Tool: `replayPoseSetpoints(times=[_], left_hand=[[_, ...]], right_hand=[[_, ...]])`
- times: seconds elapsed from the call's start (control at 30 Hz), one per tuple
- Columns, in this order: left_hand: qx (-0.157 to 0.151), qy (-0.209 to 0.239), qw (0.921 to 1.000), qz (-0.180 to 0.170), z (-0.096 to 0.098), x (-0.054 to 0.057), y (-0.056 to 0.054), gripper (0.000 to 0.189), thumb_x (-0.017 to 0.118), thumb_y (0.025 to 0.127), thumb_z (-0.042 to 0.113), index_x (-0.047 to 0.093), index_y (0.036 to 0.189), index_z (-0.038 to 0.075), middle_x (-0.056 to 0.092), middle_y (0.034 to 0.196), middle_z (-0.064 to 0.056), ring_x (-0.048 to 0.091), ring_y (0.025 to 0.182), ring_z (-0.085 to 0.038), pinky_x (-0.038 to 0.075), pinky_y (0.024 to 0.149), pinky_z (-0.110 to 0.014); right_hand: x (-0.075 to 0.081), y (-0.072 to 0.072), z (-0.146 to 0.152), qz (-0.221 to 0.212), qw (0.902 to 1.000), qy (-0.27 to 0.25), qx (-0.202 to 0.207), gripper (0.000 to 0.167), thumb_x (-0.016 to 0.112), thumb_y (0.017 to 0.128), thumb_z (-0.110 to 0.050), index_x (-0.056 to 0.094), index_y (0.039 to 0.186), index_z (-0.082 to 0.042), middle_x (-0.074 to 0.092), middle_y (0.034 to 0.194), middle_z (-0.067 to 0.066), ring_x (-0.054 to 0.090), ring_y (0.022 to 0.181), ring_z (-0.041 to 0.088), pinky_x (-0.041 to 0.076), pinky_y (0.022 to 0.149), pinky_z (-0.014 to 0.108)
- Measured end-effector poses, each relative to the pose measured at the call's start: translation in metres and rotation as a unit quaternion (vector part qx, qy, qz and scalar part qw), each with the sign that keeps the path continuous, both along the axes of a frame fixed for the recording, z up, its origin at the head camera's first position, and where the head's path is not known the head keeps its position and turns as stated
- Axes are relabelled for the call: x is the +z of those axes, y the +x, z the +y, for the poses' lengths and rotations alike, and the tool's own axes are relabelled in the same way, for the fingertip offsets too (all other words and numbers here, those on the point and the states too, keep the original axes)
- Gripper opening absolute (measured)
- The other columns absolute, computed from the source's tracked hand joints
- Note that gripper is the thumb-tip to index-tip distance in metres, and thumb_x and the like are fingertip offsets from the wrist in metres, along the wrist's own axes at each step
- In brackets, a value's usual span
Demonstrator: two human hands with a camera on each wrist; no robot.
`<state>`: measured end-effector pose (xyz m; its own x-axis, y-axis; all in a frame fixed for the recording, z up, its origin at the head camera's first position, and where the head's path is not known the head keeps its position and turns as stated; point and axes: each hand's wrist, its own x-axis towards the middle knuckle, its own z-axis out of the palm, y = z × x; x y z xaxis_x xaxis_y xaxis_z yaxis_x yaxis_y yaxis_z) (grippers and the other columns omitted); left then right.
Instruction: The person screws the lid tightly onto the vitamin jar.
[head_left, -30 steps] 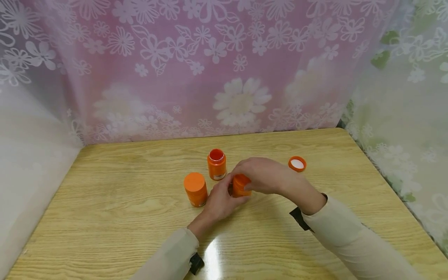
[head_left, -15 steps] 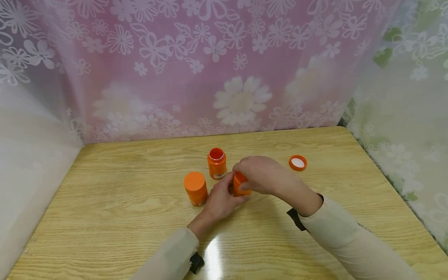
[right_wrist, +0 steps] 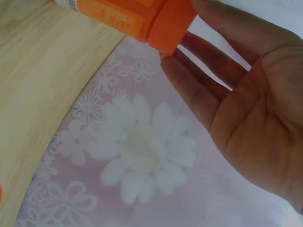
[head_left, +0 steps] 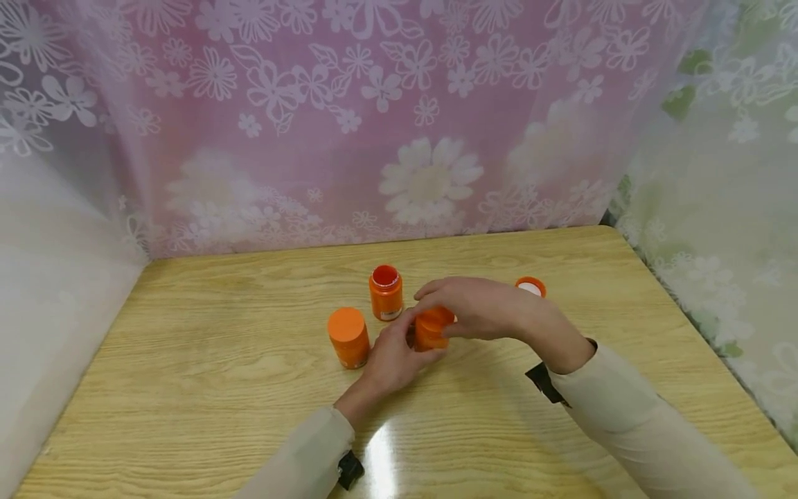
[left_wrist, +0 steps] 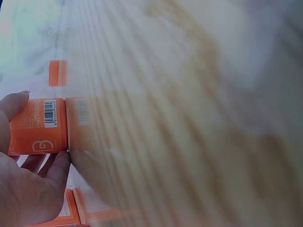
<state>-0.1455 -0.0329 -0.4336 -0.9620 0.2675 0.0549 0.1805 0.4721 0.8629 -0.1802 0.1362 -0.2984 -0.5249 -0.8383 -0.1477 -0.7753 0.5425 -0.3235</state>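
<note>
While right hand pinches cap of rightmost jar in head view, left hand grips that jar's body, upright on table; second capped jar sits left, uncapped jar farther back, loose lid half blocked by right wrist. Left wrist cam adds barcode, thumb and fingers round jar. Right wrist cam: fingertips on cap's sides, flowery curtain beyond.
</note>
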Motion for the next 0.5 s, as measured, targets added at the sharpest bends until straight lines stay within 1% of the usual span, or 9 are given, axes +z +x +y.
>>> replayPoseSetpoints(times=[0.07,0.17,0.3,0.5], left_hand=[[0.000,0.000,1.0000,-0.001,0.0004,0.0001,0.0004,0.067,0.079,0.080,0.035,0.046,0.137,0.023,0.058,0.117,0.005,0.055,0.101,-0.014,0.046,0.091,-0.035],[0.000,0.001,1.0000,-0.004,0.0012,0.0000,0.0006,0.067,0.079,0.079,0.036,0.046,0.137,0.024,0.057,0.117,0.006,0.055,0.101,-0.014,0.046,0.091,-0.035],[0.003,-0.005,1.0000,-0.002,0.0013,-0.0004,0.0003,0.067,0.079,0.079,0.036,0.046,0.137,0.024,0.057,0.118,0.007,0.055,0.101,-0.013,0.046,0.091,-0.034],[0.009,-0.011,0.9999,0.003,0.0003,0.0012,0.0010,0.066,0.079,0.079,0.036,0.047,0.136,0.024,0.057,0.118,0.008,0.055,0.101,-0.012,0.046,0.091,-0.034]], right_hand=[[-0.0016,-0.0012,0.0003,-0.001,0.9998,-0.013,0.016,0.045,0.073,0.082,-0.001,0.065,0.123,-0.017,0.059,0.121,0.002,0.054,0.113,0.020,0.043,0.097,0.038],[-0.0034,-0.0003,0.0008,0.000,0.9996,-0.025,0.016,0.044,0.074,0.081,0.000,0.066,0.121,-0.016,0.061,0.113,-0.002,0.056,0.106,0.017,0.045,0.093,0.036],[-0.0057,0.0016,-0.0004,0.010,0.9993,-0.035,0.010,0.043,0.074,0.080,0.000,0.067,0.119,-0.017,0.062,0.109,-0.003,0.057,0.101,0.016,0.047,0.089,0.035],[-0.0087,0.0057,-0.0034,0.040,0.9986,-0.033,-0.006,0.040,0.075,0.081,-0.003,0.067,0.117,-0.016,0.062,0.108,-0.003,0.058,0.096,0.017,0.048,0.085,0.035]])
